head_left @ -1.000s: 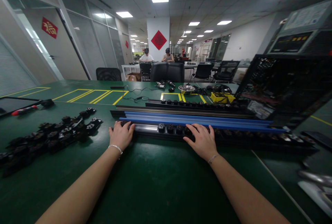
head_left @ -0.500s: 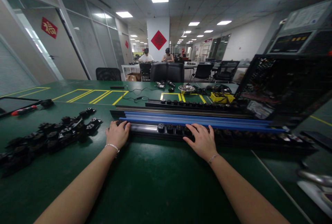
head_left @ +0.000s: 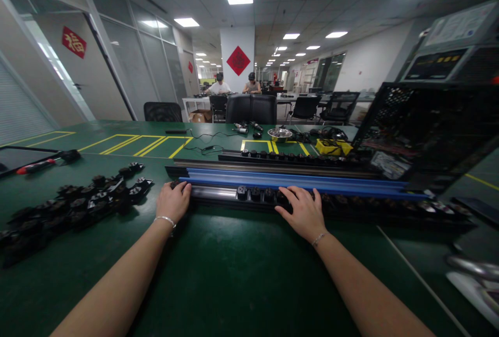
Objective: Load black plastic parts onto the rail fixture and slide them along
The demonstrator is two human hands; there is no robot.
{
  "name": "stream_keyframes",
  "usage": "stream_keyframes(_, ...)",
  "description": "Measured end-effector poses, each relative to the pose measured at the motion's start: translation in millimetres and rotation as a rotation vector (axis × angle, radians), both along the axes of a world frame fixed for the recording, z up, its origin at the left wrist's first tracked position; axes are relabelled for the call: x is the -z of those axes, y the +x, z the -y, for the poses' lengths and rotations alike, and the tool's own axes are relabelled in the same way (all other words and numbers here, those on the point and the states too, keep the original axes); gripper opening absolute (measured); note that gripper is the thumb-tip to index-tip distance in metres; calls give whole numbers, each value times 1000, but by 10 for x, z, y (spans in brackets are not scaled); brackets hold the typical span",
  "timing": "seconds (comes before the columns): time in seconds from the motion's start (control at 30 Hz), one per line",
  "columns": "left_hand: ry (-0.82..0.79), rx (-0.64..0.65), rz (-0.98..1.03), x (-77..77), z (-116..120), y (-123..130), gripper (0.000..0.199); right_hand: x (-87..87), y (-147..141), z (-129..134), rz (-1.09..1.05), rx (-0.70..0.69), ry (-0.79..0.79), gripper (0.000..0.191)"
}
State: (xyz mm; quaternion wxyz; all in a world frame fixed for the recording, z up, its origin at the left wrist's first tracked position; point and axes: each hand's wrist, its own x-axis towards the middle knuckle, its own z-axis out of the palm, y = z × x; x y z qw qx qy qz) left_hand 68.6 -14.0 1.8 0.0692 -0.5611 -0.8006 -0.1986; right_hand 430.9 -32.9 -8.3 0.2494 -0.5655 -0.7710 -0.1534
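Observation:
A long dark rail (head_left: 214,193) with a shiny metal channel lies across the green table (head_left: 234,274). Several black modules (head_left: 255,194) sit in it from the middle to the right. My left hand (head_left: 173,203) is closed around the rail's left end, partly covering a small black piece there. Over the row of modules rests my right hand (head_left: 303,209), fingers spread, thumb at the rail's front edge; its fingertips touch a black module. Directly behind lies a blue rail (head_left: 296,182).
Strips of black modules (head_left: 97,196) lie at the left, near a red-handled screwdriver (head_left: 37,166). Further back are dark rails, a metal bowl (head_left: 279,134) and a yellow object (head_left: 334,146). An open computer case (head_left: 429,124) stands right. Two people sit far back.
My left hand has shifted slightly left at the rail's end. My right hand stays on the modules.

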Motion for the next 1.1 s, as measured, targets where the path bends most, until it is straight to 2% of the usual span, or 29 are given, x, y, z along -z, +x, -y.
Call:
stream_keyframes(0.3, 24, -6, -34, 38, -48, -95, 49, 0, 4, -11, 19, 6, 1, 46)
stream_keyframes(0.73, 49, 3, 62, 107, -126, -309, 54, 5, -1, -12, 6, 8, -9, 45)
stream_keyframes(0.93, 35, -32, 108, 83, -136, -377, 54, 18, 3, -16, 5, 6, -7, 46)
stream_keyframes(1.1, 21, -87, 146, 115, -172, -546, 57, 13, 4, -9, 8, 11, 0, 45)
